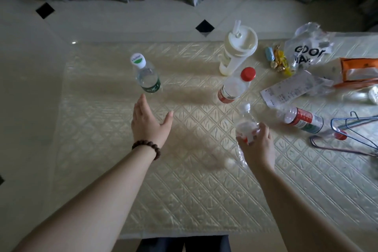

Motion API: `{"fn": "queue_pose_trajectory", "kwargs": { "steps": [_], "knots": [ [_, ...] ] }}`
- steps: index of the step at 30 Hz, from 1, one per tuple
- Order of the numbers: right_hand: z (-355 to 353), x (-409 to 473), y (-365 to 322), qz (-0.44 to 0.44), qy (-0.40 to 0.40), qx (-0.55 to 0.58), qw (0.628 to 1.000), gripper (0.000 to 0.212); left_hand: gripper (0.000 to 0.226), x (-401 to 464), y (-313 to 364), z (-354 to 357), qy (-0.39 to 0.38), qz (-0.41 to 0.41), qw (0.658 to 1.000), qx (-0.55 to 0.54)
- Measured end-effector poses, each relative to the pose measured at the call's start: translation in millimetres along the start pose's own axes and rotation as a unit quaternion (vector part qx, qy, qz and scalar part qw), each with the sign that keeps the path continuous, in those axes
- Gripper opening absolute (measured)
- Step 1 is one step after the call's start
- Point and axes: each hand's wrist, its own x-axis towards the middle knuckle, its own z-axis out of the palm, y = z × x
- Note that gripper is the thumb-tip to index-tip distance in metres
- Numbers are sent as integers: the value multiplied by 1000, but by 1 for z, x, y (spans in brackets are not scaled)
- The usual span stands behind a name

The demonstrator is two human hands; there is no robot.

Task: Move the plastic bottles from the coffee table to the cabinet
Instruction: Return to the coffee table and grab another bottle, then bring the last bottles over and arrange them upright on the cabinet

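Right of centre in the frame, our right hand (258, 145) is closed around a clear bottle (246, 124) with a white cap. Left of centre, our left hand (147, 120) is spread wide, empty, just below a green-labelled bottle (147, 76) standing on the coffee table (184, 190). A red-capped bottle (235, 86) stands near the middle; another bottle (304, 120) lies at the right edge beside wire hangers (351, 131).

Brown bead bracelet (147, 148), bare forearms
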Motion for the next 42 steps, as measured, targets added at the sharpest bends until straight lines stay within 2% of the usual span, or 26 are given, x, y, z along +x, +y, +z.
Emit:
{"fn": "queue_pose_trajectory", "kwargs": {
  "steps": [7, 10, 12, 16, 18, 24, 32, 37, 42],
  "knots": [
    [16, -42, -65, -54, -4, 63, 997, 75, 105, 60, 22, -20, 46, -2, 994, -104],
    [20, -44, -94, -75, -3, 85, 994, 72, 106, 78, 21, -23, 31, -2, 985, -167],
    [21, -43, -110, -82, 1, 102, 991, 72, 98, 87, 19, -25, 24, 8, 983, -182],
    [22, -42, -130, -88, 11, 133, 987, 76, 63, 94, 17, -31, 38, 33, 984, -173],
    [20, -45, -134, -83, 20, 144, 986, 76, 55, 89, 16, -37, 37, 40, 985, -166],
    [-9, -72, -143, -66, 40, 148, 986, 78, 51, 44, 29, -75, 28, 89, 980, -175],
    [-99, -131, -153, -48, 93, 157, 982, 74, 56, -64, 64, -137, -35, 162, 968, -190],
    [-154, -179, -124, -34, 160, 184, 969, 68, 60, -124, 86, -155, -80, 210, 957, -181],
    [-185, -225, -76, 26, 211, 188, 959, 75, 56, -176, 112, -148, -142, 273, 937, -164]
  ]
}}
